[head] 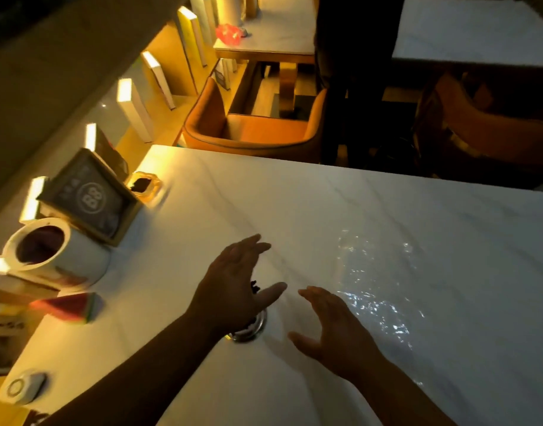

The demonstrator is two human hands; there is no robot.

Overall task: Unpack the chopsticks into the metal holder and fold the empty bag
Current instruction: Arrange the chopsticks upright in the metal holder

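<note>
A clear plastic bag [375, 290] lies flat and shiny on the white marble table [325, 210], right of both hands. The metal holder [248, 330] stands under my left hand [233, 290]; only its shiny lower rim shows. Dark chopstick tips [255, 286] poke up between my left thumb and fingers. My left hand hovers over the holder with fingers spread and holds nothing. My right hand [331, 330] is open too, palm down, just left of the bag and right of the holder. The picture is motion-blurred.
Along the table's left edge stand a white cylindrical container [58, 256], a framed sign [92, 195], a small glass dish [144, 186], a red wedge-shaped object [70, 307] and a white call button [21, 388]. Orange chairs [251, 130] and other tables lie beyond.
</note>
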